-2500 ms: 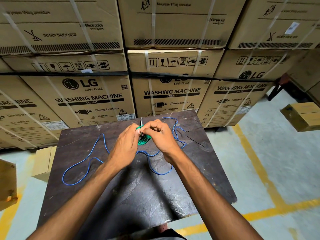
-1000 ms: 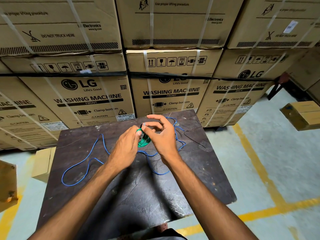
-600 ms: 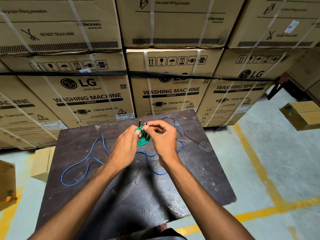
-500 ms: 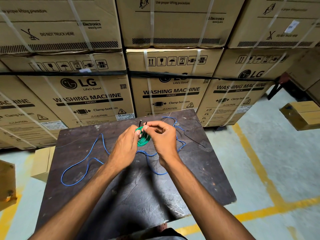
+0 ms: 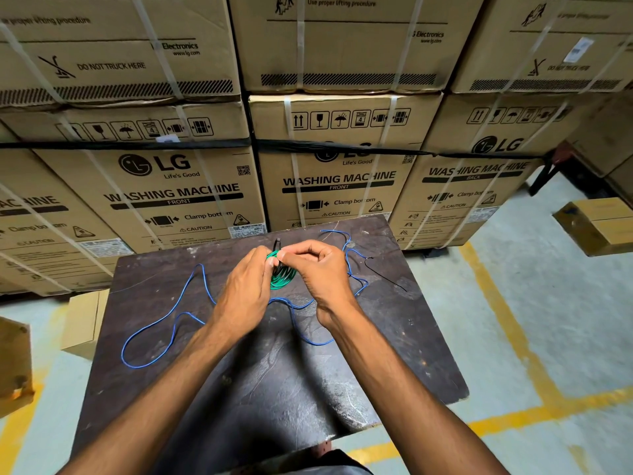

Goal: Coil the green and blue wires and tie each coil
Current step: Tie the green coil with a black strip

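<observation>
From the head camera, the green wire coil (image 5: 283, 280) sits between both hands above the dark table (image 5: 274, 365). The left hand (image 5: 244, 296) grips the coil at its nine o'clock side; the right hand (image 5: 320, 270), at three o'clock, pinches a black cable tie (image 5: 277, 246) around the coil. The blue wire (image 5: 164, 323) lies loose, uncoiled, across the table, with a second black cable tie (image 5: 383, 276) at three o'clock of the right hand.
</observation>
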A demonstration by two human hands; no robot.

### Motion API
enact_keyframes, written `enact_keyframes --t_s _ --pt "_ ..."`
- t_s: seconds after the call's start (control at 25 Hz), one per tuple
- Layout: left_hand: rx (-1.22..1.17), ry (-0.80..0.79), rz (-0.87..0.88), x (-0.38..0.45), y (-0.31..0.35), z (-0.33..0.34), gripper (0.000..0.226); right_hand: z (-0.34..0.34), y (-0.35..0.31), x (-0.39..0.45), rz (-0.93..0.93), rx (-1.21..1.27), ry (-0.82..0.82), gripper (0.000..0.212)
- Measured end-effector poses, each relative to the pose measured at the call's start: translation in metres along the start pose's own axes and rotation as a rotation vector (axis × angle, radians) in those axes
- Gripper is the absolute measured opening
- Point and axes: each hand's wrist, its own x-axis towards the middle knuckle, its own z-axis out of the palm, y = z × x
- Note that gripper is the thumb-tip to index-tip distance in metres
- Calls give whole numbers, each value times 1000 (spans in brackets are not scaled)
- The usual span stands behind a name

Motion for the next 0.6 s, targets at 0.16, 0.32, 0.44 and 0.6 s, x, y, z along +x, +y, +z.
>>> enact_keyframes --t_s 0.16,0.32,0.44,0.6 --pt "-4 -1 3 0 1 -1 26 1 -2 -1 17 1 -9 16" --pt "6 0 20 0 2 -1 24 0 -4 -1 11 15 -17 16" --pt "31 -13 19 -1 1 -1 27 0 -3 0 11 14 -12 14" --pt "47 -25 32 -3 3 -2 27 -2 -2 2 10 5 -12 12"
